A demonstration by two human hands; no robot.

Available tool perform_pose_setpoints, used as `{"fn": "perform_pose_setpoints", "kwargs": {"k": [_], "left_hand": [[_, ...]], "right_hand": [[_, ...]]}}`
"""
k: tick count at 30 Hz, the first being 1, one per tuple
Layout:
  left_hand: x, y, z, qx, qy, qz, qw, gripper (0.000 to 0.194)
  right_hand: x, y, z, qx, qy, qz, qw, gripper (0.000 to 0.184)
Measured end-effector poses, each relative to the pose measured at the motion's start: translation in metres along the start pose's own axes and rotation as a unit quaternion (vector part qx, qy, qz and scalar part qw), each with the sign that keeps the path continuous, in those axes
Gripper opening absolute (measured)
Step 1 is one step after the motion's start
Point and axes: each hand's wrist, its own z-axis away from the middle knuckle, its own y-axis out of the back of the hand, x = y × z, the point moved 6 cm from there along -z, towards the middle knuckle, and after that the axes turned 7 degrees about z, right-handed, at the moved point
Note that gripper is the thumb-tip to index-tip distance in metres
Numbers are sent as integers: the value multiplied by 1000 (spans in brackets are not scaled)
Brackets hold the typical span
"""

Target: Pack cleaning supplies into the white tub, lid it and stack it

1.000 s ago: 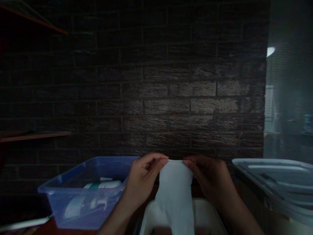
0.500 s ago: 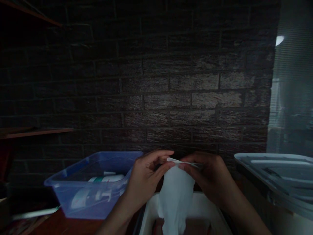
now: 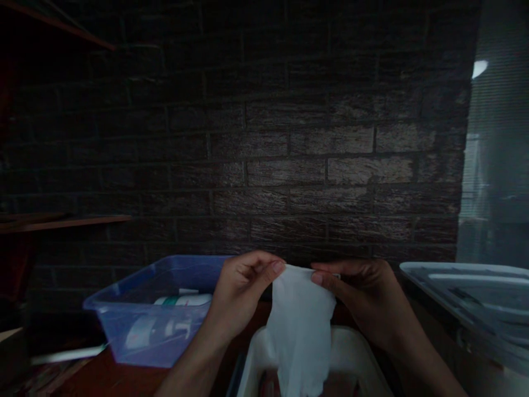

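Head view: left fingers (image 3: pixel 275 268) and right fingers (image 3: pixel 322 277) pinch a limp white item (image 3: pixel 302 325) (pale tub (image 3: pixel 350 347) below)

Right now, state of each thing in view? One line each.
Left hand: pinching white item's top edge
Right hand: pinching same edge
White item: held up, hanging limp
White tray: open-topped, below white item
Blue bin: open, bottle inside
Bottle: lying on its side
Container at right: lid on top, latching unclear
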Motion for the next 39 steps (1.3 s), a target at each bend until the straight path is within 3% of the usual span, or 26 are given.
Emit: {"fn": "perform_pose_setpoints", "kwargs": {"k": [4, 8, 13, 17, 21, 25, 28, 33, 35, 39], "left_hand": [[-7, -4, -2, 1, 28, 61, 998, 21], [-11, -12, -2, -1, 45, 92, 995, 25], [-6, -20, 1, 0, 10, 18, 1000, 25], [-5, -30, 5, -32, -13, -30, 999, 22], [-12, -36, 6, -44, 8, 11, 999, 21], [-25, -51, 8, -144, 97, 112, 978, 30], [-33, -57, 12, -201, 155, 96, 962, 29], [-35, -49, 13, -203, 175, 46, 962, 36], [-34, -50, 15, -218, 182, 65, 956, 36], [-34, -64, 22, -254, 187, 138, 939, 35]], "right_hand": [[-4, -4, 0, -41, -4, 9, 999, 20], [-3, -4, -1, -29, -3, 17, 999, 24], [1, -14, 1, -50, 15, 109, 993, 41], [-6, -23, 2, -96, 98, 233, 963, 26], [-6, -17, 2, -79, 109, 278, 951, 26], [-9, -9, 0, -23, 118, 274, 954, 28], [-16, 1, -1, 42, 126, 285, 949, 30], [-23, 13, 2, 105, 120, 270, 949, 31], [-26, 9, 3, 92, 143, 275, 946, 30], [-26, -8, 6, -3, 175, 273, 946, 28]]}}
